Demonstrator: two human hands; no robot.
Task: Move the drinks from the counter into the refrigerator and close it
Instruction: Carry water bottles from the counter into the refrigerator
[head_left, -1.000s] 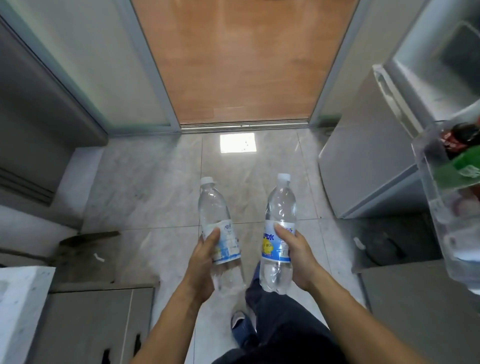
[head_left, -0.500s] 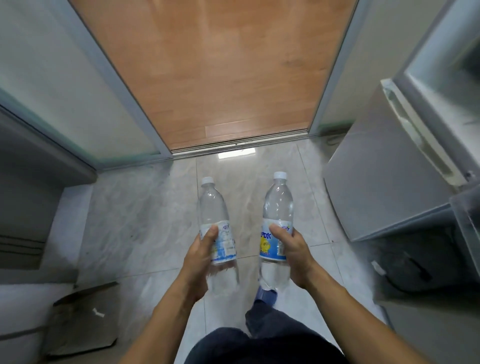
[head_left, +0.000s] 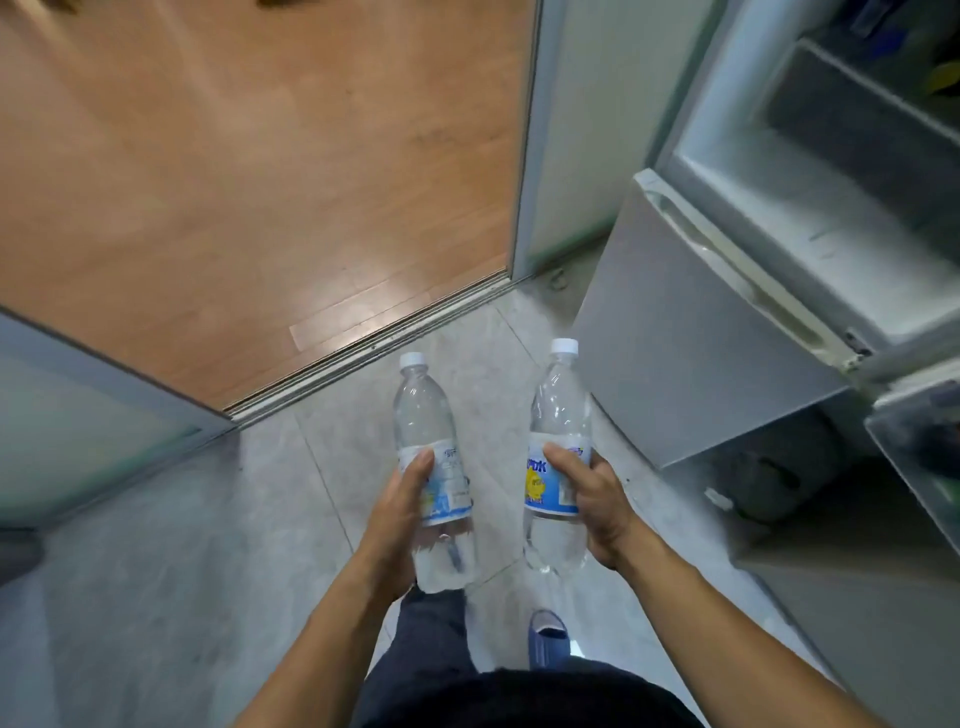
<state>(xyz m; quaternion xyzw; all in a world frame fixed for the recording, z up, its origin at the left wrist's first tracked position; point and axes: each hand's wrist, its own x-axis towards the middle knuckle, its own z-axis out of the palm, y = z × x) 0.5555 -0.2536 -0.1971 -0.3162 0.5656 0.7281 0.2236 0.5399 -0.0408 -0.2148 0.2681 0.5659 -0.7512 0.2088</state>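
Note:
I hold two clear plastic bottles with white caps and blue-white labels, both upright over the tiled floor. My left hand (head_left: 400, 512) grips the left bottle (head_left: 423, 415) around its label. My right hand (head_left: 597, 493) grips the right bottle (head_left: 558, 410), whose label carries a yellow mark. The refrigerator (head_left: 701, 332) stands to the right with its upper compartment (head_left: 810, 208) open and white inside. Its open door shelf (head_left: 914, 441) reaches in at the right edge, with dark items in it that I cannot make out.
A sliding-door track (head_left: 363, 348) crosses the floor ahead, with wooden flooring (head_left: 234, 171) beyond it. A frosted glass panel (head_left: 78, 410) stands at the left. My shoe (head_left: 545, 636) and dark trousers show below the bottles. A dark object (head_left: 763, 483) lies on the floor under the refrigerator door.
The view has swung right and forward: the refrigerator's open compartment now fills the upper right, and the counter at the lower left has left the view. Both hands still hold their bottles.

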